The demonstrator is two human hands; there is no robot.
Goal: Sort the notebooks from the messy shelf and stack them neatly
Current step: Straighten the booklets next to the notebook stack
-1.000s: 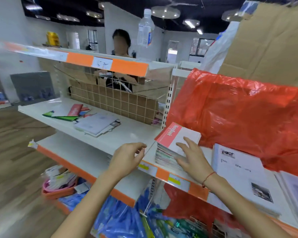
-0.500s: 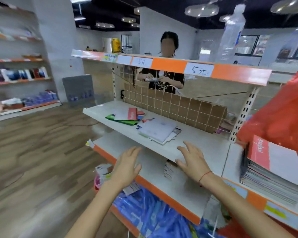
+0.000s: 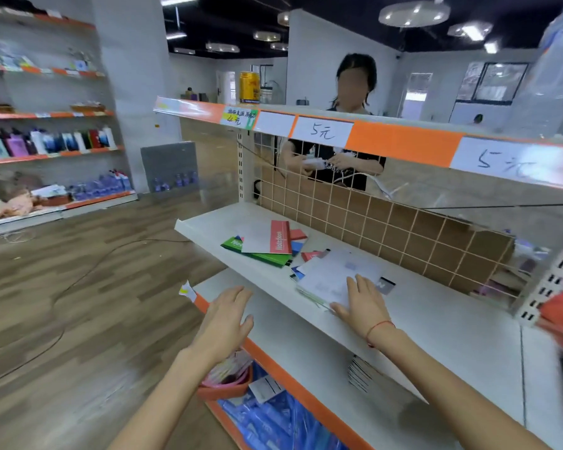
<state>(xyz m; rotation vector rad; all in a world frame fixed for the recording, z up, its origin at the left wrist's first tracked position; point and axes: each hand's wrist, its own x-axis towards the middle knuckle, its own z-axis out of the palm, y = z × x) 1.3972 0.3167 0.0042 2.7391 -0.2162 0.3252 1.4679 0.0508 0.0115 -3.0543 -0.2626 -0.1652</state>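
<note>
On the white shelf (image 3: 436,323), the right hand (image 3: 363,303) lies flat, fingers straight, on a loose notebook pile (image 3: 335,277); the left hand (image 3: 223,319) hovers open beside it. Notebooks look thin, light, floppy and likely to slide; best gripped along the edges together.

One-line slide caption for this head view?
Right hand rests flat on a loose notebook pile on the white shelf; left hand hovers open.

Shelf (image 3: 436,319) front open, bare board right of notebook piles (image 3: 335,277); wire grid (image 3: 387,228) blocks back; upper shelf (image 3: 403,144) limits headroom.
</note>
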